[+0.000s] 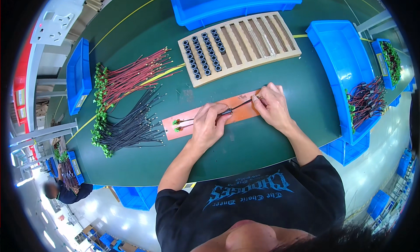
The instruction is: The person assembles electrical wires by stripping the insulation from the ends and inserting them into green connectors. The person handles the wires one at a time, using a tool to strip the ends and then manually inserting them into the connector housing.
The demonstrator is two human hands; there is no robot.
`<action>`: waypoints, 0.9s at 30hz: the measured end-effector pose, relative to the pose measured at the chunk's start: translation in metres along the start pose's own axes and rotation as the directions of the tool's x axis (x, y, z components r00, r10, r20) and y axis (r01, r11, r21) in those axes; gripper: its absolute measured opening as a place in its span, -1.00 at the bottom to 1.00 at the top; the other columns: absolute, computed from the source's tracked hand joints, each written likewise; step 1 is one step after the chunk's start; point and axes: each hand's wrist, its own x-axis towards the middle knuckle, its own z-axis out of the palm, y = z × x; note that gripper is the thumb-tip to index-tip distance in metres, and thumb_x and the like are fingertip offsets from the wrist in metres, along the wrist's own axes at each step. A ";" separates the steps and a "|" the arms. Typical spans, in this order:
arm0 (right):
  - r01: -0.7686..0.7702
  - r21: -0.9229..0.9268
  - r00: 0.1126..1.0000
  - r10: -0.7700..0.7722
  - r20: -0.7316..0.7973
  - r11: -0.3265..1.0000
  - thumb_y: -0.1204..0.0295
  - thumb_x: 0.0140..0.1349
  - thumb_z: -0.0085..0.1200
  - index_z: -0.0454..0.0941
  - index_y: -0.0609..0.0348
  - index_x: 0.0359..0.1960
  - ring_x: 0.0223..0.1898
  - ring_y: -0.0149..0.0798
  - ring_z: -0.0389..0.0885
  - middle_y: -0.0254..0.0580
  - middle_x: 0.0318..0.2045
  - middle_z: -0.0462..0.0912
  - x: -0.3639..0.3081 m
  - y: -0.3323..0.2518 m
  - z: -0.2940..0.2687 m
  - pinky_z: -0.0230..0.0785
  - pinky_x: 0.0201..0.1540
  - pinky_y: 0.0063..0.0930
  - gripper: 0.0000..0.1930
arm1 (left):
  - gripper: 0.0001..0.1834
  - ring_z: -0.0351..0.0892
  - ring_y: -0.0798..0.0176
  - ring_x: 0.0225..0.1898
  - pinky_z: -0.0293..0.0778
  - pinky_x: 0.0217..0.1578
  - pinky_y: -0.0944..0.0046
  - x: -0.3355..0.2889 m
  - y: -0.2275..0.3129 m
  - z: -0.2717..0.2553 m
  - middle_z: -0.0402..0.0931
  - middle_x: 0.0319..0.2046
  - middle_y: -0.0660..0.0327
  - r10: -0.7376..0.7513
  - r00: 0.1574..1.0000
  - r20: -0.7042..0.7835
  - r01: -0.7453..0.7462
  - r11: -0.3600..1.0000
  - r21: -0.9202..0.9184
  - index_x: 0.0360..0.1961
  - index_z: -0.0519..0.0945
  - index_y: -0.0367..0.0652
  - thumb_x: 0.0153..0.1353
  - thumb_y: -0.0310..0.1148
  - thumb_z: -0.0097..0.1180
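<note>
My left hand [210, 124] is closed around a small black cylindrical sleeve [227, 112] with wires running through it. To the right, my right hand [271, 104] pinches the far end of a black wire [242, 104] that comes out of the sleeve and is stretched between the hands. Left of my left hand, two green connectors [176, 122] on the wires' other ends stick out over a flat copper-coloured board [241, 116]. Both hands are just above this board, which lies slanted on the green table [245, 147]. My fingers partly hide the sleeve.
A wooden rack [245, 68] with black ring parts [195, 51] in its left slots stands beyond the board. Red wires [135, 75] and black wires [135, 123] with green connectors lie at left. Blue bins [337, 55] stand around; the right one holds wire assemblies [367, 101].
</note>
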 end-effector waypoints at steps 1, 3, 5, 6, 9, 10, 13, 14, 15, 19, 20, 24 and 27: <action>-0.005 0.001 1.000 0.005 0.004 1.000 0.50 0.24 0.28 0.51 0.09 -0.45 -0.40 -0.22 0.47 -0.34 -0.55 0.56 0.000 0.000 -0.001 0.22 -0.16 -0.25 -0.83 | -0.51 0.74 0.07 -0.19 0.67 -0.19 0.15 0.000 0.000 0.002 0.72 -0.19 0.04 -0.011 1.000 -0.003 0.011 1.000 -0.012 -0.02 0.57 -0.25 0.01 -0.62 0.49; -0.015 -0.001 1.000 0.015 0.002 1.000 0.49 0.24 0.28 0.51 0.09 -0.45 -0.40 -0.21 0.47 -0.33 -0.54 0.56 -0.001 0.000 -0.002 0.22 -0.16 -0.25 -0.83 | -0.51 0.74 0.10 -0.18 0.66 -0.17 0.16 0.009 0.007 -0.001 0.72 -0.20 0.06 -0.121 0.992 0.046 0.125 0.985 -0.115 0.01 0.58 -0.24 0.04 -0.58 0.49; -0.023 -0.008 1.000 0.023 -0.010 1.000 0.49 0.24 0.28 0.51 0.10 -0.45 -0.40 -0.20 0.47 -0.32 -0.54 0.56 -0.001 0.004 -0.003 0.22 -0.16 -0.25 -0.83 | -0.55 0.73 0.13 -0.17 0.64 -0.14 0.17 0.024 0.017 -0.009 0.72 -0.20 0.10 -0.296 0.939 0.177 0.335 0.902 -0.273 0.03 0.62 -0.24 0.10 -0.51 0.48; -0.018 0.000 1.000 0.018 -0.011 1.000 0.49 0.24 0.28 0.51 0.10 -0.45 -0.41 -0.20 0.47 -0.32 -0.54 0.56 -0.001 0.005 -0.003 0.22 -0.16 -0.25 -0.83 | -0.59 0.72 0.15 -0.18 0.63 -0.14 0.17 0.034 0.013 -0.013 0.71 -0.20 0.11 -0.212 0.950 0.230 0.267 0.931 -0.248 0.01 0.65 -0.24 0.13 -0.47 0.47; -0.007 0.024 1.000 0.007 -0.006 1.000 0.49 0.23 0.29 0.50 0.10 -0.46 -0.41 -0.19 0.47 -0.30 -0.55 0.55 -0.001 0.006 0.000 0.23 -0.16 -0.24 -0.82 | -0.74 0.66 0.25 -0.23 0.54 -0.22 0.19 0.084 0.008 -0.021 0.71 -0.20 0.15 -0.230 0.826 0.514 0.362 0.916 -0.172 -0.11 0.76 -0.26 0.24 -0.34 0.39; -0.001 0.029 1.000 0.001 -0.003 1.000 0.49 0.23 0.29 0.50 0.10 -0.46 -0.42 -0.18 0.47 -0.30 -0.55 0.54 -0.001 0.006 0.000 0.23 -0.16 -0.24 -0.81 | -0.76 0.63 0.29 -0.29 0.52 -0.27 0.20 0.092 0.002 -0.009 0.72 -0.27 0.14 -0.146 0.810 0.567 0.301 0.934 -0.190 -0.14 0.76 -0.27 0.24 -0.37 0.39; 0.023 0.064 0.999 -0.022 -0.026 0.998 0.49 0.22 0.30 0.49 0.11 -0.47 -0.43 -0.18 0.45 -0.29 -0.56 0.53 -0.002 0.008 0.001 0.23 -0.17 -0.24 -0.81 | -0.83 0.57 0.35 -0.46 0.48 -0.41 0.22 0.125 0.012 0.004 0.69 -0.47 0.15 -0.191 0.584 0.789 0.345 0.938 -0.028 -0.24 0.77 -0.30 0.23 -0.41 0.39; 0.023 0.081 0.999 -0.021 -0.035 0.996 0.50 0.22 0.30 0.49 0.11 -0.47 -0.43 -0.18 0.45 -0.29 -0.57 0.52 -0.004 0.008 0.002 0.23 -0.17 -0.24 -0.81 | -0.85 0.55 0.37 -0.52 0.47 -0.45 0.23 0.131 0.016 0.004 0.67 -0.53 0.15 -0.257 0.457 0.852 0.383 0.921 0.072 -0.27 0.77 -0.31 0.23 -0.42 0.38; 0.026 0.088 0.999 -0.023 -0.034 0.996 0.50 0.22 0.30 0.49 0.11 -0.47 -0.44 -0.18 0.44 -0.29 -0.57 0.52 -0.004 0.009 0.002 0.23 -0.17 -0.24 -0.81 | -0.87 0.52 0.38 -0.56 0.45 -0.50 0.24 0.130 0.015 0.007 0.64 -0.57 0.17 -0.261 0.464 0.846 0.421 0.906 0.049 -0.30 0.76 -0.32 0.23 -0.43 0.38; 0.002 0.143 1.000 0.001 -0.020 0.990 0.50 0.21 0.30 0.49 0.11 -0.47 -0.45 -0.18 0.44 -0.30 -0.57 0.51 -0.005 0.013 0.002 0.22 -0.17 -0.24 -0.80 | -0.90 0.44 0.44 -0.66 0.37 -0.63 0.27 0.118 0.008 0.018 0.58 -0.65 0.22 -0.243 0.562 0.791 0.488 0.869 -0.080 -0.40 0.75 -0.33 0.24 -0.51 0.34; -0.005 0.160 1.000 0.009 -0.024 0.987 0.50 0.21 0.30 0.49 0.11 -0.47 -0.45 -0.18 0.44 -0.30 -0.58 0.51 -0.004 0.013 0.002 0.22 -0.17 -0.24 -0.81 | -0.90 0.43 0.46 -0.67 0.35 -0.65 0.27 0.117 0.009 0.019 0.58 -0.65 0.23 -0.225 0.606 0.763 0.472 0.874 -0.117 -0.41 0.75 -0.33 0.24 -0.53 0.33; -0.010 0.166 1.000 0.008 0.015 0.986 0.50 0.23 0.30 0.50 0.11 -0.48 -0.45 -0.19 0.44 -0.30 -0.58 0.50 -0.001 0.012 -0.001 0.22 -0.17 -0.24 -0.80 | -0.93 0.48 0.41 -0.63 0.39 -0.60 0.25 0.120 0.002 0.025 0.61 -0.62 0.20 -0.303 0.500 0.811 0.600 0.797 -0.072 -0.41 0.76 -0.33 0.20 -0.54 0.35; 0.008 0.178 1.000 -0.012 0.021 0.984 0.49 0.24 0.29 0.49 0.11 -0.49 -0.46 -0.18 0.44 -0.28 -0.59 0.49 -0.006 0.013 -0.005 0.22 -0.18 -0.24 -0.80 | -0.95 0.54 0.33 -0.58 0.46 -0.52 0.19 0.107 -0.001 0.034 0.65 -0.58 0.14 0.023 0.769 0.639 0.167 0.957 -0.235 -0.39 0.77 -0.32 0.17 -0.54 0.34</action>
